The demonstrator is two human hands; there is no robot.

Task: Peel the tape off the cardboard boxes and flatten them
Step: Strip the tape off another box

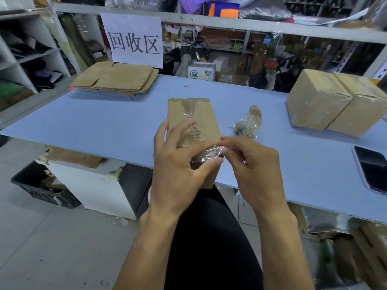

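Cardboard box [192, 120], held over the table [117, 122] edge, its face scarred by torn paper. Left hand [180, 162] grips the box; right hand [249, 162] pinches clear tape [209, 152]. Risk: a steep pull may snap the tape or tear more liner.
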